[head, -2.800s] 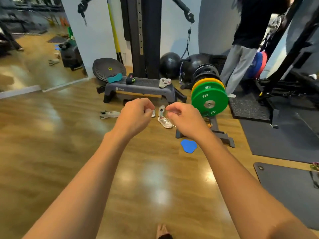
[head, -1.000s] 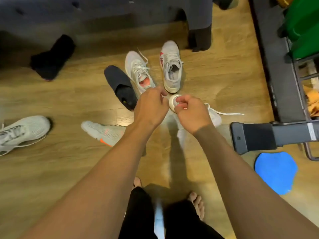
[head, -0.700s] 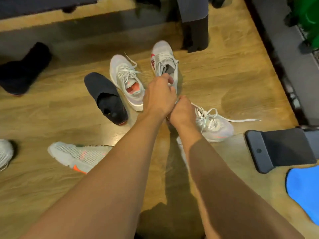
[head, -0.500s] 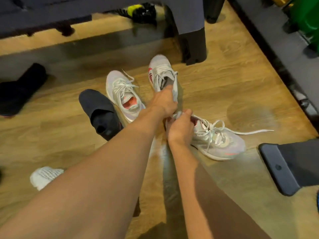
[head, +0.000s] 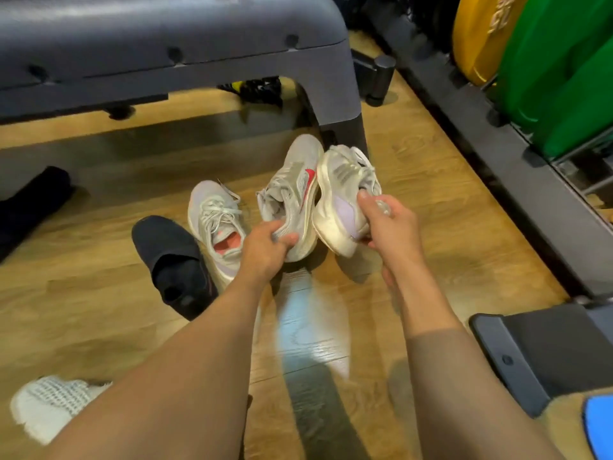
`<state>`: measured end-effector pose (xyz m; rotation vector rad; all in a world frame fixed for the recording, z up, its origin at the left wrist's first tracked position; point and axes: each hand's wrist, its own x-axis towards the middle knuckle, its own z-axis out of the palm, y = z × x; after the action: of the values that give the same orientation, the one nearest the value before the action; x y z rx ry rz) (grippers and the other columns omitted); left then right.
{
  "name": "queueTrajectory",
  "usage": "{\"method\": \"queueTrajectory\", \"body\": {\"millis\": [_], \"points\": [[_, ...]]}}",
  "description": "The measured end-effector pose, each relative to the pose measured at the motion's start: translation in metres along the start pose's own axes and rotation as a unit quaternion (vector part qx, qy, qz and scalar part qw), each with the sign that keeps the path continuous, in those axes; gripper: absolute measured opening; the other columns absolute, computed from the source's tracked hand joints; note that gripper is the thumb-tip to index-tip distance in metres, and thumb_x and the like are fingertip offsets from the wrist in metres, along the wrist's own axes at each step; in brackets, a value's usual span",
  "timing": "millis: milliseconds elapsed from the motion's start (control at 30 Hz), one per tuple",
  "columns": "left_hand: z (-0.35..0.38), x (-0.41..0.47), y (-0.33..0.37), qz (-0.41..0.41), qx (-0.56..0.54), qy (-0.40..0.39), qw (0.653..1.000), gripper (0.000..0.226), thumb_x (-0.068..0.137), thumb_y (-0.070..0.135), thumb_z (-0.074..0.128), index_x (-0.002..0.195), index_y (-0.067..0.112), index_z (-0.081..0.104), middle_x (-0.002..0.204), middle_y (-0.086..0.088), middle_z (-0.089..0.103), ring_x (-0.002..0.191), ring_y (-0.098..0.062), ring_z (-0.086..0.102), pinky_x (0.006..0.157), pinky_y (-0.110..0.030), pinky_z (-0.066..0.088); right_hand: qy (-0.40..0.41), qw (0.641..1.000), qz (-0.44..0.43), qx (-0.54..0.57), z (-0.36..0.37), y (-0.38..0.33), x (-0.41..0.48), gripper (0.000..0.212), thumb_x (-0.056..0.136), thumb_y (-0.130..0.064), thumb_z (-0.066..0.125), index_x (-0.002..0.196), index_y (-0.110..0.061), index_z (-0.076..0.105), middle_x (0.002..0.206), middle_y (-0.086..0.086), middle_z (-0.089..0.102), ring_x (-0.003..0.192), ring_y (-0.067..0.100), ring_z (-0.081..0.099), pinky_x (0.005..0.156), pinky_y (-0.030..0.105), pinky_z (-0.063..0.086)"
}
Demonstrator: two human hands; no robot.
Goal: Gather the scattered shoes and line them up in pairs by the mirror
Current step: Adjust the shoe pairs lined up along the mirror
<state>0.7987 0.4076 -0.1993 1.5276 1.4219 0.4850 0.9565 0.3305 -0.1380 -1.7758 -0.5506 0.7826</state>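
Two hands each grip a shoe: left hand (head: 265,247) the red-marked sneaker (head: 293,194), right hand (head: 388,224) the white sneaker (head: 341,194)

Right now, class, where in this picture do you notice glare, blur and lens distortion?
Head view: glare streaks the wood floor between the forearms; motion blur softens both held shoes, the sneaker with the red mark and the cream sneaker; wide-angle distortion bends the grey bench.

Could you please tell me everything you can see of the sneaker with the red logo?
The sneaker with the red logo is a pale grey mesh trainer with a whitish sole and grey laces. The left hand holds it by the heel in a closed grip, tilted, toe pointing away. It sits close beside the white sneaker held by the right hand.
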Motion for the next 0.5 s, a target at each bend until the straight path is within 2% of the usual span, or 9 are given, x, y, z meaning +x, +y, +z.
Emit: {"method": "queueTrajectory", "body": {"millis": [100,167,200,267,333,367,400,433,500], "points": [[-0.001,-0.002,0.008,-0.106,-0.223,-0.040,0.968,0.043,0.091,0.015,0.063,0.132,0.009,0.053,0.114,-0.017,0.063,0.080,-0.024,0.060,0.078,-0.037,0.055,-0.043,0.936,0.149,0.316,-0.009,0.020,0.005,0.017,0.093,-0.032,0.058,0.102,-0.019,0.063,0.108,0.013,0.066,0.098,0.026,0.064,0.074,0.042,0.057],[-0.006,-0.006,0.007,-0.150,-0.299,-0.059,0.940,0.038,0.092,0.013,0.062,0.129,0.013,0.053,0.098,-0.014,0.063,0.069,-0.018,0.054,0.075,-0.035,0.056,-0.040,0.900,0.166,0.401,-0.011,0.033,0.006,0.023,0.094,-0.031,0.057,0.114,-0.019,0.060,0.113,0.012,0.064,0.100,0.025,0.063,0.067,0.039,0.058],[-0.008,-0.008,0.004,-0.160,-0.318,-0.067,0.932,0.038,0.092,0.013,0.062,0.128,0.014,0.053,0.092,-0.013,0.061,0.065,-0.016,0.051,0.074,-0.034,0.056,-0.038,0.905,0.155,0.394,-0.012,0.037,0.006,0.025,0.092,-0.032,0.058,0.115,-0.020,0.060,0.113,0.011,0.064,0.101,0.025,0.063,0.067,0.038,0.058],[-0.011,-0.009,0.000,-0.156,-0.298,-0.064,0.940,0.037,0.091,0.016,0.063,0.127,0.016,0.055,0.094,-0.013,0.063,0.064,-0.015,0.051,0.074,-0.035,0.056,-0.048,0.955,0.092,0.278,-0.012,0.037,0.005,0.020,0.086,-0.034,0.067,0.104,-0.027,0.066,0.105,0.005,0.069,0.098,0.021,0.066,0.068,0.033,0.057],[-0.011,-0.005,0.002,-0.094,-0.137,-0.012,0.986,0.029,0.089,0.024,0.066,0.117,0.018,0.062,0.102,-0.013,0.067,0.074,-0.018,0.059,0.075,-0.037,0.057,-0.069,0.997,-0.013,0.041,-0.009,0.033,0.007,0.014,0.076,-0.033,0.076,0.088,-0.030,0.070,0.087,-0.003,0.071,0.086,0.015,0.067,0.065,0.028,0.055],[-0.010,-0.005,0.003,-0.039,0.002,0.023,0.999,0.026,0.088,0.030,0.065,0.112,0.019,0.065,0.101,-0.008,0.067,0.081,-0.020,0.061,0.077,-0.038,0.055,-0.079,0.990,-0.068,-0.094,-0.005,0.032,0.008,0.014,0.074,-0.032,0.077,0.087,-0.029,0.070,0.082,-0.004,0.068,0.083,0.015,0.063,0.066,0.029,0.052],[-0.008,-0.006,0.004,0.021,0.149,0.062,0.987,0.024,0.088,0.034,0.063,0.107,0.021,0.065,0.095,-0.003,0.065,0.084,-0.021,0.061,0.075,-0.035,0.052,-0.082,0.965,-0.109,-0.225,0.001,0.033,0.008,0.016,0.075,-0.030,0.076,0.089,-0.028,0.070,0.082,-0.005,0.063,0.083,0.016,0.057,0.069,0.028,0.046],[-0.007,-0.009,0.005,0.081,0.261,0.103,0.956,0.019,0.088,0.036,0.060,0.100,0.022,0.065,0.088,0.000,0.062,0.080,-0.022,0.060,0.070,-0.031,0.047,-0.075,0.933,-0.134,-0.325,0.007,0.036,0.005,0.018,0.077,-0.026,0.074,0.094,-0.028,0.069,0.088,-0.005,0.059,0.085,0.017,0.051,0.073,0.025,0.040],[-0.003,-0.017,0.002,0.167,0.372,0.120,0.905,0.017,0.089,0.037,0.056,0.086,0.020,0.060,0.084,-0.002,0.061,0.073,-0.025,0.060,0.061,-0.032,0.044,-0.059,0.892,-0.165,-0.416,0.014,0.044,-0.004,0.020,0.081,-0.019,0.070,0.100,-0.025,0.069,0.102,-0.001,0.060,0.089,0.016,0.042,0.075,0.021,0.034]]}}
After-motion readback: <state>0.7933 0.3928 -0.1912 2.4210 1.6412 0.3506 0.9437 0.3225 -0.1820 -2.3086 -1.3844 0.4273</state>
